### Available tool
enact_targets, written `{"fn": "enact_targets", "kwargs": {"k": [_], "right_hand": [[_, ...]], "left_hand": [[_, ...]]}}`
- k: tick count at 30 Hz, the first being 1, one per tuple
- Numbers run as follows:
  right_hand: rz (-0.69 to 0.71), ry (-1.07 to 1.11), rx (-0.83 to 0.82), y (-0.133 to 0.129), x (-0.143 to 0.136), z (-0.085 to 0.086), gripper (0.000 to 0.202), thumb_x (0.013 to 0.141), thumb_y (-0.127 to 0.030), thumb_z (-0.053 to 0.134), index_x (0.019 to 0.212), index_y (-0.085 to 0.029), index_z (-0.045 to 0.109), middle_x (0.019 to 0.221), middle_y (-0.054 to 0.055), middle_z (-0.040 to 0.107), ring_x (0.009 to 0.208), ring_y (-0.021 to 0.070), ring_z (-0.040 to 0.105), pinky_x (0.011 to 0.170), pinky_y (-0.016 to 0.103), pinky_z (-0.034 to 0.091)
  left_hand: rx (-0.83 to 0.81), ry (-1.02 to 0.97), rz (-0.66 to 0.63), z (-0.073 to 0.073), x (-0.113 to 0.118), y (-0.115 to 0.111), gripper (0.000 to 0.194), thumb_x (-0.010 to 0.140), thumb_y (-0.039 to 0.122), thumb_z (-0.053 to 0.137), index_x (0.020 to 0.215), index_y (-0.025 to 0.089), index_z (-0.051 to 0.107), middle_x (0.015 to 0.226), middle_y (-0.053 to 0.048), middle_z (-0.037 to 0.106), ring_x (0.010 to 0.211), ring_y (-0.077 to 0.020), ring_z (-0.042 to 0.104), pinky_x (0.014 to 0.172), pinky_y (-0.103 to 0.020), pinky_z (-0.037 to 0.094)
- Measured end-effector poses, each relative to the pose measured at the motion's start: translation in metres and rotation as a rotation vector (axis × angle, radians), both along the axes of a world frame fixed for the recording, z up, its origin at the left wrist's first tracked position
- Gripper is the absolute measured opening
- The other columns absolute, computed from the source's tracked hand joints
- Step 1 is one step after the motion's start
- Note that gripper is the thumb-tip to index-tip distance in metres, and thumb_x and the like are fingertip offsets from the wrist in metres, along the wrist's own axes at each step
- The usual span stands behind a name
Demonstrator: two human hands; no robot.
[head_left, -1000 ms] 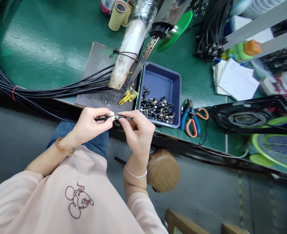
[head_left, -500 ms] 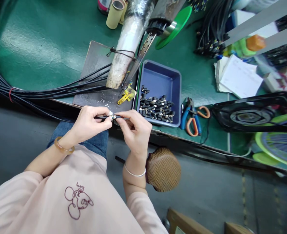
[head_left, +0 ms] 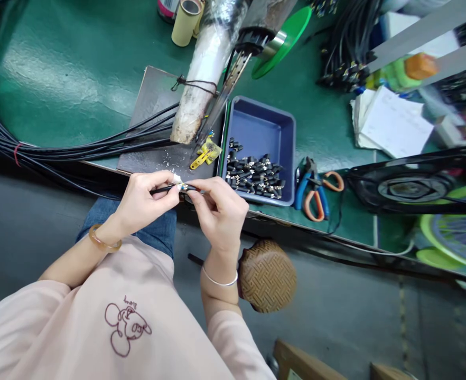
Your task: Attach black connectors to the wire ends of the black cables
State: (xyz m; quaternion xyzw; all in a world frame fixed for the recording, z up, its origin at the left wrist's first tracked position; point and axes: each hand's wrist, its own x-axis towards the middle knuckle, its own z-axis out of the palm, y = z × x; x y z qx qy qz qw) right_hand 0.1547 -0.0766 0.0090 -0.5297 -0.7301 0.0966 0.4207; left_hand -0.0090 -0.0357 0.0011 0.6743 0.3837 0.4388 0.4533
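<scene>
My left hand (head_left: 141,200) pinches a black cable (head_left: 160,190) close to its end, where small coloured wires show. Between the fingertips of my right hand (head_left: 220,208) is a small black connector (head_left: 192,187), its near end meeting the wires. Whether wires and connector are joined I cannot tell, as my fingers cover much of them. Just beyond my hands, a yellow clip-like piece (head_left: 201,158) lies on a dark board (head_left: 141,113) scattered with white bits. Over that board hangs a soldering iron (head_left: 227,87) beside a wrapped white tube (head_left: 195,95).
A blue tray (head_left: 294,142) holds several black connectors (head_left: 257,177). Right of it lie pliers (head_left: 306,184) and orange-handled scissors (head_left: 315,203), then a black fan (head_left: 411,184). A cable bundle (head_left: 30,150) runs along the left edge. Below the bench stands a woven-top stool (head_left: 268,275).
Both hands stay nearly in place. The fingers have drawn slightly closer around the wires and connector, and the view has shifted a little.
</scene>
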Motion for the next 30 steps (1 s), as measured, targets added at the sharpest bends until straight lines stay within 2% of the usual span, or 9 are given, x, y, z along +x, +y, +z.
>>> {"fn": "enact_targets", "kwargs": {"k": [5, 12, 17, 20, 23, 26, 28, 30], "right_hand": [[0.035, -0.083, 0.026, 0.001, 0.003, 0.003, 0.01, 0.096, -0.017, 0.06, 0.1, -0.021, 0.069, 0.087, 0.002, 0.074, 0.076, 0.0121, 0.07, 0.066, 0.023, 0.055], [0.063, -0.178, 0.067, 0.0, 0.008, -0.002, 0.015, 0.096, -0.016, 0.059, 0.105, -0.021, 0.07, 0.087, 0.003, 0.074, 0.074, 0.0115, 0.07, 0.065, 0.021, 0.053], [0.029, -0.226, 0.054, -0.001, 0.011, -0.002, 0.017, 0.097, -0.02, 0.057, 0.107, -0.024, 0.072, 0.089, 0.002, 0.076, 0.073, 0.0115, 0.071, 0.064, 0.021, 0.054], [-0.048, -0.2, 0.056, -0.002, 0.012, 0.0, 0.014, 0.096, -0.026, 0.061, 0.103, -0.023, 0.074, 0.081, 0.0, 0.074, 0.065, 0.0101, 0.066, 0.058, 0.022, 0.049], [-0.147, -0.046, 0.113, -0.004, 0.01, 0.003, 0.017, 0.093, -0.036, 0.066, 0.101, -0.024, 0.075, 0.059, -0.005, 0.058, 0.05, 0.0088, 0.051, 0.048, 0.024, 0.039], [-0.197, 0.282, 0.259, -0.005, 0.005, 0.007, 0.026, 0.094, -0.045, 0.058, 0.096, -0.025, 0.075, 0.052, -0.006, 0.04, 0.043, 0.009, 0.034, 0.042, 0.027, 0.023], [-0.186, 0.477, 0.361, -0.006, 0.001, 0.01, 0.024, 0.095, -0.04, 0.055, 0.093, -0.026, 0.074, 0.051, -0.006, 0.036, 0.04, 0.0086, 0.029, 0.04, 0.027, 0.018], [-0.155, 0.574, 0.368, -0.008, -0.003, 0.012, 0.014, 0.094, -0.03, 0.055, 0.096, -0.028, 0.069, 0.052, -0.007, 0.041, 0.036, 0.0081, 0.032, 0.036, 0.025, 0.021]], "left_hand": [[0.002, -0.006, 0.005, -0.001, 0.0, 0.0, 0.012, 0.082, 0.019, 0.059, 0.076, 0.013, 0.067, 0.051, 0.007, 0.043, 0.047, -0.0046, 0.031, 0.045, -0.017, 0.029], [-0.018, 0.041, -0.032, -0.002, -0.003, 0.0, 0.013, 0.082, 0.019, 0.058, 0.075, 0.013, 0.066, 0.055, 0.006, 0.046, 0.05, -0.0053, 0.034, 0.048, -0.018, 0.031], [-0.071, 0.053, -0.031, 0.001, 0.002, 0.0, 0.011, 0.078, 0.019, 0.057, 0.069, 0.014, 0.06, 0.055, 0.007, 0.039, 0.051, -0.0048, 0.029, 0.045, -0.016, 0.024], [-0.119, 0.037, -0.003, 0.003, 0.008, 0.002, 0.011, 0.076, 0.021, 0.056, 0.068, 0.015, 0.058, 0.056, 0.006, 0.041, 0.052, -0.0052, 0.032, 0.046, -0.016, 0.025], [-0.15, 0.004, 0.037, 0.004, 0.013, 0.007, 0.01, 0.074, 0.022, 0.056, 0.068, 0.015, 0.059, 0.057, 0.005, 0.044, 0.052, -0.0058, 0.034, 0.047, -0.017, 0.027], [-0.141, -0.036, 0.104, 0.005, 0.017, 0.012, 0.011, 0.072, 0.024, 0.057, 0.066, 0.016, 0.058, 0.056, 0.005, 0.04, 0.052, -0.0063, 0.03, 0.047, -0.019, 0.025], [-0.124, -0.041, 0.135, 0.005, 0.019, 0.015, 0.01, 0.072, 0.024, 0.057, 0.066, 0.016, 0.057, 0.055, 0.006, 0.036, 0.052, -0.0064, 0.027, 0.048, -0.02, 0.022], [-0.106, -0.035, 0.142, 0.004, 0.02, 0.017, 0.01, 0.072, 0.022, 0.056, 0.064, 0.016, 0.056, 0.055, 0.006, 0.034, 0.052, -0.0064, 0.026, 0.048, -0.021, 0.021]]}}
